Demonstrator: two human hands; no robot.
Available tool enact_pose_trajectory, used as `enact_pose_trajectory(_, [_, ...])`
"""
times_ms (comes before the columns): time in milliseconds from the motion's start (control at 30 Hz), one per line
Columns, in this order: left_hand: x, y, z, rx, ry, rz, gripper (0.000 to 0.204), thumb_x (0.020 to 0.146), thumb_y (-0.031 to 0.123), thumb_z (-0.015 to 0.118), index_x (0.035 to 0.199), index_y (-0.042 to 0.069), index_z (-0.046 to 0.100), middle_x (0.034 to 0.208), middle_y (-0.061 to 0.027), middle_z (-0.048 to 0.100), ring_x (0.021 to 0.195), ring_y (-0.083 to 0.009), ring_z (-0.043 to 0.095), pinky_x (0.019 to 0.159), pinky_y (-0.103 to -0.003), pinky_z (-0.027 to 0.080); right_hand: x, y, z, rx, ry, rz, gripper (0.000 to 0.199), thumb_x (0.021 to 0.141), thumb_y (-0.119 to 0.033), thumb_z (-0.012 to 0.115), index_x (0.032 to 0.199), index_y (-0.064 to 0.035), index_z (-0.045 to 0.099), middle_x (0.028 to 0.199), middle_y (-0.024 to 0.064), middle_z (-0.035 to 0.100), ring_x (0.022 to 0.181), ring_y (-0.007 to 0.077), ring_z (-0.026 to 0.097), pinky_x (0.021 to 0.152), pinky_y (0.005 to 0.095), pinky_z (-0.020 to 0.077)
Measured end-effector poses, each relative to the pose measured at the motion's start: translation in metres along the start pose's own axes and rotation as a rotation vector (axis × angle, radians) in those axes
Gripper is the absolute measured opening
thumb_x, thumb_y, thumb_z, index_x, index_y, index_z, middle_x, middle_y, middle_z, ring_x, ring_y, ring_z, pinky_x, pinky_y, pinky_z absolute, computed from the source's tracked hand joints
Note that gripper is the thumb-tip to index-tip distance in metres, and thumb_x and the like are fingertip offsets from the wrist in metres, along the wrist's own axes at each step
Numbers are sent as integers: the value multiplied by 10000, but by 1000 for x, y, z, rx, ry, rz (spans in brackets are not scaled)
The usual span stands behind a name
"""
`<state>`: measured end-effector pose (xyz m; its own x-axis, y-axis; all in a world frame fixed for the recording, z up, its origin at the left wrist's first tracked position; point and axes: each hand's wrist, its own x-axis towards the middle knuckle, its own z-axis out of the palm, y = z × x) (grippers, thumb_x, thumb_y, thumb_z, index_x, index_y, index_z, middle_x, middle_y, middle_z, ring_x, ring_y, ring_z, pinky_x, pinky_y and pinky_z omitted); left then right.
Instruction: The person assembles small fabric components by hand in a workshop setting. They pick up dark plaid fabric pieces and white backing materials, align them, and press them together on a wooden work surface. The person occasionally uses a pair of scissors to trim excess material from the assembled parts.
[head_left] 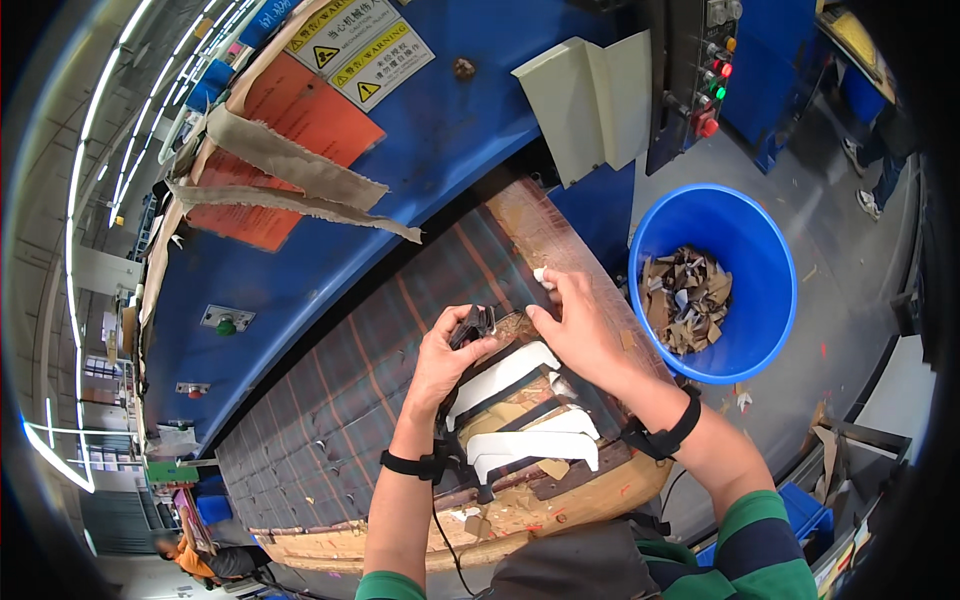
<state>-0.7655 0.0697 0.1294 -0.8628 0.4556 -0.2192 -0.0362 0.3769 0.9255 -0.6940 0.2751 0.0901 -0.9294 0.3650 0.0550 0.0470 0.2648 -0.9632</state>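
Observation:
My left hand (440, 355) is closed around a small dark bundle (474, 326) that looks like stacked black pieces; its exact kind I cannot make out. To its right, my right hand (577, 325) pinches a small white scrap (543, 277) between thumb and fingers, above the wooden edge of the work table. Just below both hands lie bracket-shaped white cut pieces, one upper (500, 382) and more lower down (530, 442). Tan scraps (500, 412) show between them. Plaid fabric (350, 370) covers much of the table under the hands.
A large blue bin (777, 300) holding brown and grey scraps stands right of the table. Behind the table rises a blue machine (300, 300) with hanging fabric strips (290, 165). A control panel (712, 90) is at upper right. People stand at far left (205, 558) and far right (875, 165).

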Motion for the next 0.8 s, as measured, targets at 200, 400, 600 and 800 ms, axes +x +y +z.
enact_pose_trajectory(200, [-1, -2, -4, -88, -9, -42, 409, 831, 109, 858, 1194, 72, 674, 1077, 58, 638, 1003, -52, 591, 911, -232, 481, -12, -33, -4, 13, -175, -176, 544, 905, -274, 780, 1320, -6, 553, 1055, 139, 644, 1071, 312, 597, 939, 446, 491])
enact_pose_trajectory(400, [-3, 2, -2, -163, -10, -22, 447, 828, 43, 837, 1239, 73, 664, 1027, 70, 667, 900, -29, 593, 826, -204, 491, -9, -22, 11, 261, -203, -44, 479, 955, -153, 737, 1370, -13, 543, 1005, 75, 639, 906, 151, 641, 807, 317, 532])
enact_pose_trajectory(600, [-4, -2, -6, -163, -4, -29, 441, 840, 35, 819, 1254, 71, 672, 997, 74, 664, 800, -10, 556, 695, -181, 450, -12, -15, 11, 214, -229, -52, 464, 967, -120, 702, 1383, -16, 525, 982, 73, 630, 899, 153, 642, 815, 324, 529])
enact_pose_trajectory(800, [-4, -9, -12, -195, -11, -23, 442, 865, 35, 795, 1290, 64, 675, 1042, 53, 670, 768, -18, 534, 636, -187, 428, -17, -21, 2, 117, -244, -63, 462, 953, -130, 683, 1363, 9, 521, 983, 113, 645, 993, 255, 638, 898, 400, 508])
